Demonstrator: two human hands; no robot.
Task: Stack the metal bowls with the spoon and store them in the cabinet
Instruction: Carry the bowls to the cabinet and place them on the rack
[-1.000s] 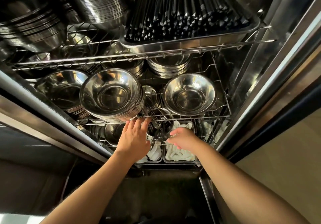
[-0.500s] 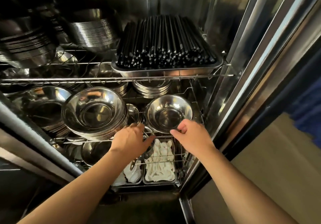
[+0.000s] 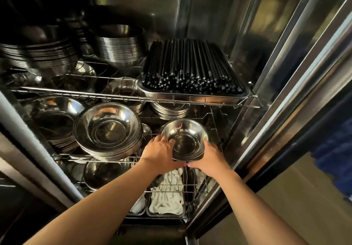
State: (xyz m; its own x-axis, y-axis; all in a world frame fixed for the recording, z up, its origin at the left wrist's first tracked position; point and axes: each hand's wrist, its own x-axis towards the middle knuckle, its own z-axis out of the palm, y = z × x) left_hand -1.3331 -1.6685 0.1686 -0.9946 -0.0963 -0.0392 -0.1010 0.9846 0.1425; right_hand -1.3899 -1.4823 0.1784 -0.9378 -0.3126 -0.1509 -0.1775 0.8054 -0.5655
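Small bowl stack [image 3: 185, 142]: a short nest of metal bowls is held at the front right of the cabinet's middle wire shelf [image 3: 106, 159], tilted so that the opening faces the viewer; whether its base rests on the wires cannot be told.
Spoon: none can be made out in or beside the held bowls.
Left hand [image 3: 161, 152]: it is cupped against the left wall of the stack, fingers [image 3: 165, 139] curled over the rim, so that the nested bowls are kept from sliding apart.
Right hand [image 3: 208, 156]: it is wrapped around the right and lower side, fingers closed on the stack's underside, where the weight is judged to be borne.
Large bowl stack [image 3: 108, 130]: it is set just left of the held bowls, sorted by size; the free space at the right is probably the intended slot.
Chopstick tray [image 3: 192, 92]: it is carried on the upper shelf, directly above, so headroom is limited and a low, level entry is called for.
White cloths [image 3: 167, 197]: they are laid in trays on the lowest shelf, beneath the hands.
Task stage: storing is judged to be nearly complete.
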